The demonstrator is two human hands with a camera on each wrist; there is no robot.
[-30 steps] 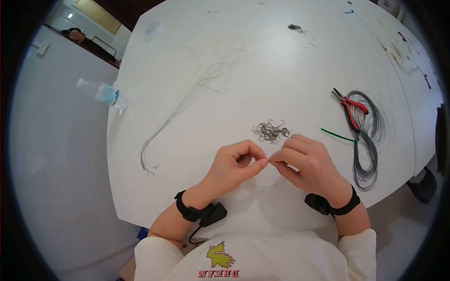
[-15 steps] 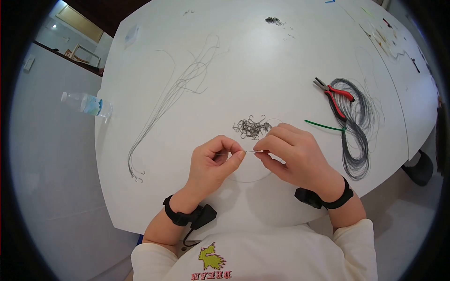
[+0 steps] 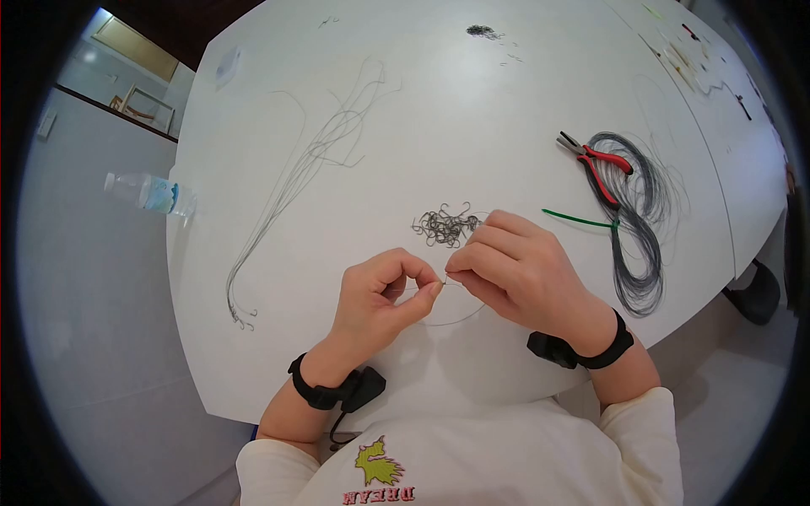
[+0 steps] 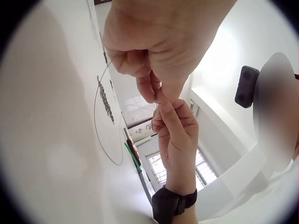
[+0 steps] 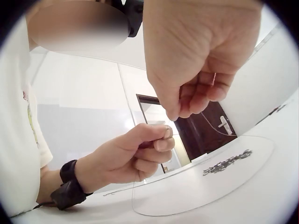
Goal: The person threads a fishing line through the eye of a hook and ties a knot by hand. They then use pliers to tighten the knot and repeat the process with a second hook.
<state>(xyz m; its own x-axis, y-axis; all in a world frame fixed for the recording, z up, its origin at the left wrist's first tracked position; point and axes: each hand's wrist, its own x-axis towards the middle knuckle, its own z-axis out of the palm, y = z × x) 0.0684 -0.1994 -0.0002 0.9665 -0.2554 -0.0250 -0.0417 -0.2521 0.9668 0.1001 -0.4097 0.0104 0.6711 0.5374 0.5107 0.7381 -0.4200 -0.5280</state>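
My left hand (image 3: 384,291) pinches a tiny dark piece, seemingly the shank of a fishhook (image 3: 445,282), between thumb and index finger. Close by, my right hand (image 3: 523,268) pinches thin fishing line with its thumb and fingertips, right at the left fingertips. A clear loop of that fishing line (image 5: 154,215) curves down below both hands in the right wrist view. Most of the hook is hidden by the left fingers. Just beyond the hands lies a tangled pile of fishhooks (image 3: 441,228) on the white table (image 3: 472,126).
On the left lies a bundle of line lengths (image 3: 295,177) with hooks at the near end. Red-handled pliers (image 3: 601,181) rest on a coil of grey line (image 3: 645,261) bound by a green tie (image 3: 578,218). A plastic bottle (image 3: 156,194) and a far dark pile (image 3: 481,31) also show.
The hands touched, drew slightly apart with the thin piece stretched between them, and now the right fingertips are back close over the left ones. The head view has shifted somewhat.
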